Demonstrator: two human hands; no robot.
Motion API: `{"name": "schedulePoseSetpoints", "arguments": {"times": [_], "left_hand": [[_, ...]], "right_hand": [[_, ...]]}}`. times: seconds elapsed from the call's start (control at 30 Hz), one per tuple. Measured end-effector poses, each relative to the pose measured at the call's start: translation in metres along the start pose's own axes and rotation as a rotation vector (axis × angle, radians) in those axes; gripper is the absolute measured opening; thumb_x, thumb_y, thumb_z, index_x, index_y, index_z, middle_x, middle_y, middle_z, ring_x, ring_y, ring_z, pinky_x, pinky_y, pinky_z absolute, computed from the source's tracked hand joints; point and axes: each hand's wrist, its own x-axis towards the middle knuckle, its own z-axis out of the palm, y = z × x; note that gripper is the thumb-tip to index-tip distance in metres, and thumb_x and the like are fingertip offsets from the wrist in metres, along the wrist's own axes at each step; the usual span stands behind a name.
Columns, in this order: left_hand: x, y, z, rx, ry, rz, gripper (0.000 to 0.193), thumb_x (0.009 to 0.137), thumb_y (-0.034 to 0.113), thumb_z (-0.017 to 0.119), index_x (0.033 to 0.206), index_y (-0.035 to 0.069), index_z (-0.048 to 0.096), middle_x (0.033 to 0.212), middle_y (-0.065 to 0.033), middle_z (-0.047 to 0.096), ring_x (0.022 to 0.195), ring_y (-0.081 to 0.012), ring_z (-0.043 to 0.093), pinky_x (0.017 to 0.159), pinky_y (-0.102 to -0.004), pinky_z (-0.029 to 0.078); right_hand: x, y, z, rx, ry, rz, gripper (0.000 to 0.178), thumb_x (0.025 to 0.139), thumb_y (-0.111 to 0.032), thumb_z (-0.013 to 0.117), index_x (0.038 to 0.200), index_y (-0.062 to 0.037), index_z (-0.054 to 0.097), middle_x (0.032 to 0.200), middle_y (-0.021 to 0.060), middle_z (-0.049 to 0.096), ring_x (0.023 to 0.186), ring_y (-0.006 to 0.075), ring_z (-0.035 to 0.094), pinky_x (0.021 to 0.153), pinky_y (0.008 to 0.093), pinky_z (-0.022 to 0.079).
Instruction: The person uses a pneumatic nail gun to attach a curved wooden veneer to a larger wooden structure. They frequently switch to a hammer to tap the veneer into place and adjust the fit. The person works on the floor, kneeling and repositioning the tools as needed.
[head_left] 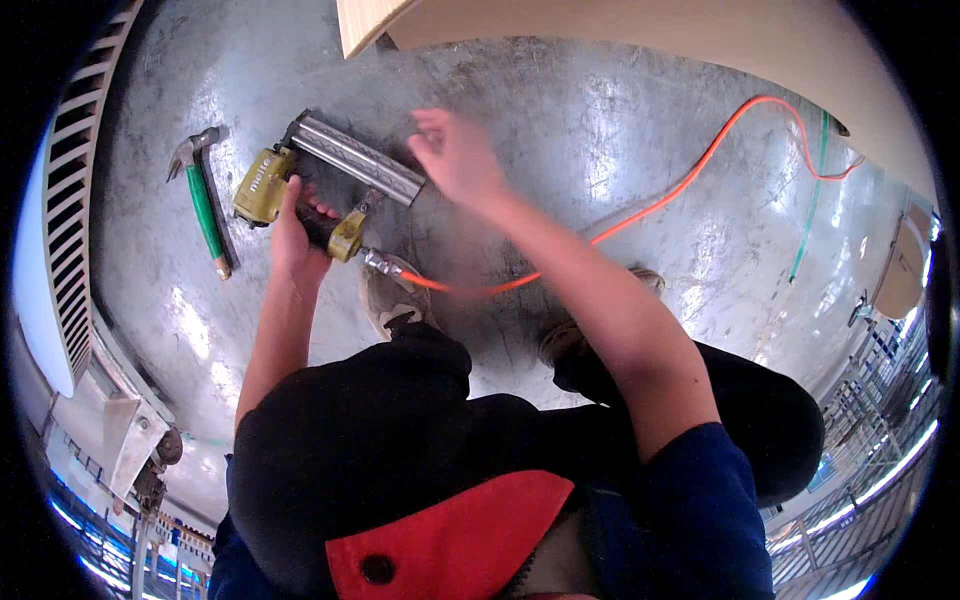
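Note:
My left hand [296, 238] is wrapped round the dark grip of a pneumatic nail gun [262, 188] with a yellow-green body. Its long silver magazine [360, 158] slants down to the right, just above the floor or on it. An orange air hose [640, 215] joins the gun through a metal coupling [380, 262] behind the grip. My right hand [458, 155] hovers beside the magazine's right end, blurred by motion. Its fingers look loosely apart, with nothing visible in them. Left of the gun, a claw hammer [203, 205] with a green handle lies on the floor.
The grey concrete floor [560, 110] is under the tools. A slatted panel [75, 210] stands along the left. A large light board [640, 25] overhangs the far side. My shoes [385, 295] are close to the hose. Cardboard [903, 262] and racks [850, 450] stand at the right.

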Motion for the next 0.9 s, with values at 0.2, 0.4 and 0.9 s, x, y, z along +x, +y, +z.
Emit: {"name": "schedulePoseSetpoints", "arguments": {"times": [0.2, 0.4, 0.9], "left_hand": [[0.014, -0.035, 0.004, 0.052, 0.061, 0.159, 0.034, 0.097, 0.038, 0.07, 0.091, 0.009, 0.054, 0.076, -0.0035, 0.052, 0.071, -0.0216, 0.056, 0.073, -0.0384, 0.052], [0.01, -0.039, 0.012, 0.046, 0.075, 0.193, 0.034, 0.096, 0.038, 0.071, 0.089, 0.01, 0.053, 0.076, -0.0034, 0.053, 0.071, -0.0211, 0.056, 0.072, -0.0385, 0.051], [0.015, -0.046, 0.007, 0.072, 0.131, 0.296, 0.034, 0.096, 0.038, 0.071, 0.09, 0.009, 0.055, 0.074, -0.0048, 0.054, 0.066, -0.0218, 0.057, 0.067, -0.0391, 0.053]], "right_hand": [[-0.003, 0.028, -0.065, -0.105, 0.055, 0.066, 0.03, 0.093, -0.026, 0.065, 0.115, -0.0057, 0.071, 0.098, 0.0155, 0.075, 0.094, 0.032, 0.072, 0.09, 0.0418, 0.056], [-0.011, 0.074, -0.082, -0.036, 0.081, 0.194, 0.028, 0.095, -0.027, 0.065, 0.106, -0.0025, 0.072, 0.089, 0.0118, 0.074, 0.076, 0.0229, 0.07, 0.074, 0.0361, 0.055], [-0.004, 0.071, -0.091, 0.292, -0.028, 0.436, 0.029, 0.094, -0.028, 0.069, 0.099, 0.0006, 0.071, 0.079, 0.0046, 0.067, 0.062, 0.0103, 0.063, 0.058, 0.0267, 0.052]]}}
